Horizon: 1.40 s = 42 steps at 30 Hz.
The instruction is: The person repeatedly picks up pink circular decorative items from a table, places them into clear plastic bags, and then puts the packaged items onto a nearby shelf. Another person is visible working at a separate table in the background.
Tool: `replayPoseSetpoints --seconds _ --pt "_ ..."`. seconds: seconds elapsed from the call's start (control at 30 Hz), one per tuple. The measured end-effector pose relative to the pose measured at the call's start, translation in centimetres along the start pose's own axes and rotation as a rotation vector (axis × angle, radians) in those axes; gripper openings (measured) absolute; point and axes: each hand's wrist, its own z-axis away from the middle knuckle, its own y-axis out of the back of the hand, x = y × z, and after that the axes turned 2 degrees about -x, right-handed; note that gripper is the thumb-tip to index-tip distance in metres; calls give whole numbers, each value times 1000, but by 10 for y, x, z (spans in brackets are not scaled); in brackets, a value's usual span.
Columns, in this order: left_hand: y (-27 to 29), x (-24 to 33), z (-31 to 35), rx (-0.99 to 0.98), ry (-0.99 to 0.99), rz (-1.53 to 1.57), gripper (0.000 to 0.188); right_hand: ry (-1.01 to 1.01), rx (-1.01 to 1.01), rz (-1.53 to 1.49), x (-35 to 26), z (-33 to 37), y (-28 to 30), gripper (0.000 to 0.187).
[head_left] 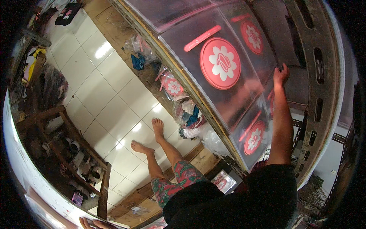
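At edge of clear plastic sheet with round pink emblems, right hand has fingers curled, grasp unclear. Left hand mostly cropped; can't tell its state.

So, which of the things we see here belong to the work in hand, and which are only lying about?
Apparently in the work:
clear plastic sheets with pink flower prints
right hand, at their edge

Apparently just lying about:
dark blue scrap
crumpled clear plastic
black item on the tiles
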Motion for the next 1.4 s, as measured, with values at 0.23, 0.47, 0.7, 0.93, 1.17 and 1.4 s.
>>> replayPoseSetpoints --seconds 0.23,0.47,0.7,0.93,1.17,1.4 --pt "0 2 -1 25 31 92 43 462 61 387 42 12 -43 24" --pt "1 -7 13 11 227 332 34 334 -120 141 -8 42 -50 31" --pt "26 -1 6 71 165 367 37 296 -263 -463 -186 196 -20 36" --pt "31 -23 12 193 95 745 32 414 -825 -1112 -349 375 -35 19" --pt "75 -76 38 24 364 1256 22 282 -1330 -1104 -434 511 -8 29" --pt "84 -168 95 270 563 1164 19 84 -1536 -859 -420 575 -12 29"
